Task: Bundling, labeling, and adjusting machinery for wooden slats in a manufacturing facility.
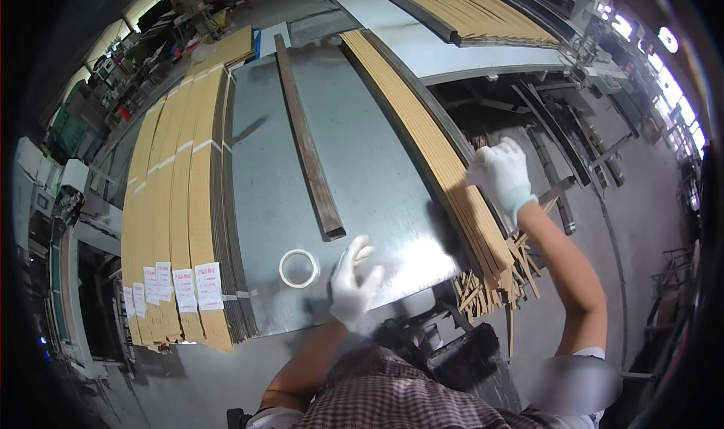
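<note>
My left hand (pixel 353 284), in a white glove, hovers over the near part of the grey metal tabletop (pixel 362 165). Its thumb stands apart from the fingers, and nothing shows in it. To its left lies a roll of pale tape (pixel 283 269); just beyond it is the near end of a long dark metal bar (pixel 304 142). My right hand (pixel 500 174), also gloved, is above the outer edge of a long stack of brown cardboard-like strips (pixel 422 135) along the table's right side. Its fingers are curled closed; what they hold, if anything, is hidden.
Bundled tan strips (pixel 181 195) with white bands and paper labels line the table's left side. Loose offcuts (pixel 477 293) stick out below the right stack's near end. Beyond, a white-topped table (pixel 467 56) carries another strip pile (pixel 490 14). Metal lengths (pixel 550 127) lie at right.
</note>
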Motion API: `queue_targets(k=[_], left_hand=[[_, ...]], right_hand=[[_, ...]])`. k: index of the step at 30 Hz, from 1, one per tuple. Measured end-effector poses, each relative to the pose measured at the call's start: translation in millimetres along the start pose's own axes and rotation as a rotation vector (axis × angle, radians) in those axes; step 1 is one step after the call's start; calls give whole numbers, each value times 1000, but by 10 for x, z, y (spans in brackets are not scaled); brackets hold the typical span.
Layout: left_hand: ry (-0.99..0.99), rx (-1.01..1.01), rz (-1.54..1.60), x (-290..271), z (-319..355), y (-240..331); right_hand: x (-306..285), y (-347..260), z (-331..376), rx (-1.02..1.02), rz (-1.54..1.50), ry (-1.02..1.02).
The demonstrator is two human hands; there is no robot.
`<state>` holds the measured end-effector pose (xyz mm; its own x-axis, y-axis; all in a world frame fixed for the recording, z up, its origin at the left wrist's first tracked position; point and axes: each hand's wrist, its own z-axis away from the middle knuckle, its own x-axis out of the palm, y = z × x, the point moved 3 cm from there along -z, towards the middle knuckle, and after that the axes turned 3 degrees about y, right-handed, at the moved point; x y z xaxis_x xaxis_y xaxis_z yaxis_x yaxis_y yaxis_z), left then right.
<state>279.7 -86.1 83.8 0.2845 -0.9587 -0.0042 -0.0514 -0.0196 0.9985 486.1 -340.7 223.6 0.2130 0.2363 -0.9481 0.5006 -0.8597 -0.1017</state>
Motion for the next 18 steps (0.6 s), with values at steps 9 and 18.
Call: queue_targets(k=[9,18], left_hand=[[29,-289,239,-35,-232,-268],[-205,-179,-289,975,422,-144]], right_hand=[[303,-620,1236,83,-904,-5],[1212,1129,2216,987,-1308,-79]])
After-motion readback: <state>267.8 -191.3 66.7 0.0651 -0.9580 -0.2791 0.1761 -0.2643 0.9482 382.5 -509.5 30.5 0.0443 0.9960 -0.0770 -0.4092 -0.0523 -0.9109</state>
